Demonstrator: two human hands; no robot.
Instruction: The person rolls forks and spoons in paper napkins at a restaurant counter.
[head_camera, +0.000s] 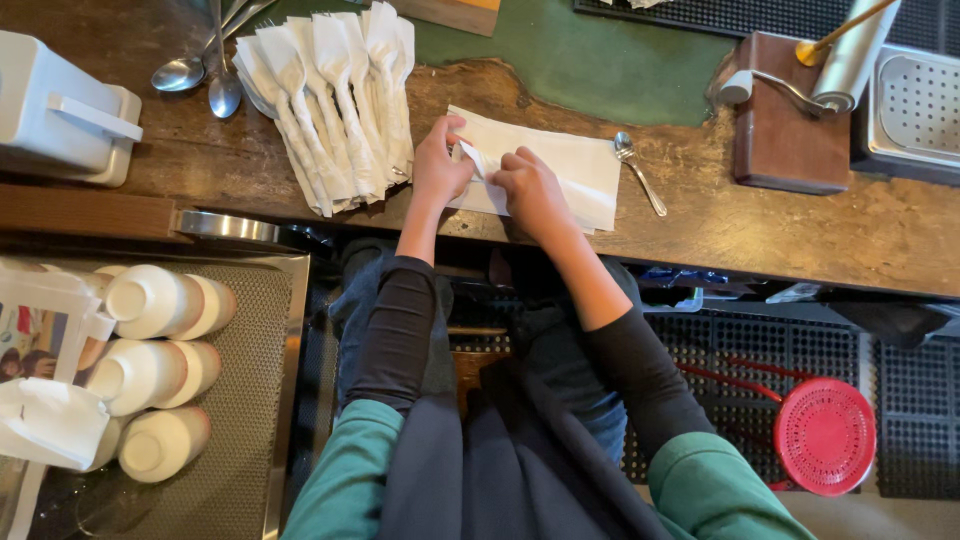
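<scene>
My left hand (440, 165) and my right hand (532, 190) both pinch a fold of a white paper napkin (580, 165) that lies on the wooden counter (800, 230). The fold stands up between the two hands. A bare metal spoon (638, 172) lies just right of the napkin. Left of my left hand is a fanned pile of several napkin-wrapped pieces of cutlery (335, 100).
Loose spoons (205, 70) lie at the counter's far left beside a white box (60, 105). A wooden holder with a metal roll (795, 110) and a perforated metal tray (915, 100) stand at the right. White cups (160, 350) sit on a lower tray. A red perforated disc (825, 435) is on the floor mat.
</scene>
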